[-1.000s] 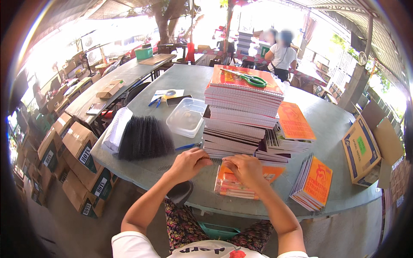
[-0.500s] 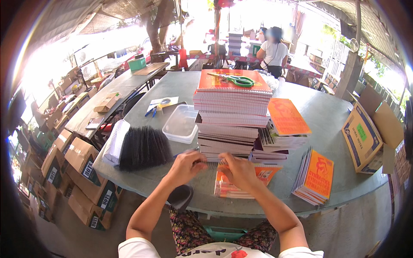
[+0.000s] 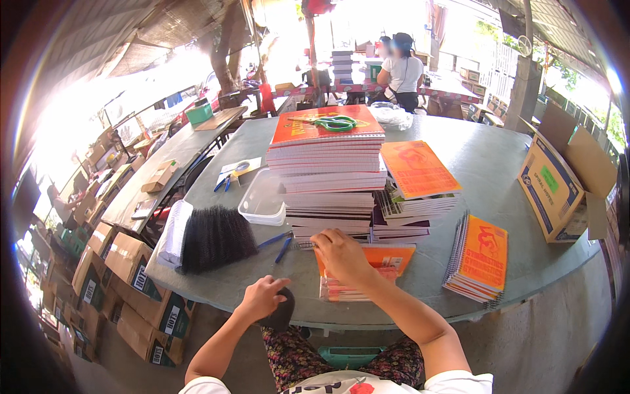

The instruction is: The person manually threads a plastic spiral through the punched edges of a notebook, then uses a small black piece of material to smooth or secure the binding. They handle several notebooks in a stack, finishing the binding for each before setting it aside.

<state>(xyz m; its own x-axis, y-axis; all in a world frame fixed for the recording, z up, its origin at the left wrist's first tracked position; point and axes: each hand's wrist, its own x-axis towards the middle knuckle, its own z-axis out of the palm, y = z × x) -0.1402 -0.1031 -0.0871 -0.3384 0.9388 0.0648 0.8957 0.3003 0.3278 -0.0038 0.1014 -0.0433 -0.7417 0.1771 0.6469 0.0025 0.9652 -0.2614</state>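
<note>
My right hand (image 3: pixel 344 257) is closed in a pinch at the top left edge of an orange-covered notebook (image 3: pixel 394 253), lying near the table's front edge. A short dark spiral coil (image 3: pixel 303 245) sticks out leftward from its fingertips. My left hand (image 3: pixel 264 297) is lower, beside a dark rounded pad (image 3: pixel 281 312) at the table edge. Its fingers look loosely apart, with nothing visible in them. Blue-handled pliers (image 3: pixel 281 251) lie on the table between the hands and a tall notebook stack (image 3: pixel 328 161). Green-handled scissors (image 3: pixel 336 123) rest on top of that stack.
Left are a heap of black spiral coils (image 3: pixel 216 240) and a clear plastic tub (image 3: pixel 262 200). Right are bound orange notebooks (image 3: pixel 482 256), another pile with an orange cover (image 3: pixel 420 169), and an open carton (image 3: pixel 551 190). Boxes (image 3: pixel 141 285) crowd the floor at left. A person (image 3: pixel 401 73) is farther back.
My left hand has drawn back from the notebook's edge down to the dark pad, uncovering the pliers. My right hand has shifted slightly left along the notebook. The view has shifted somewhat.
</note>
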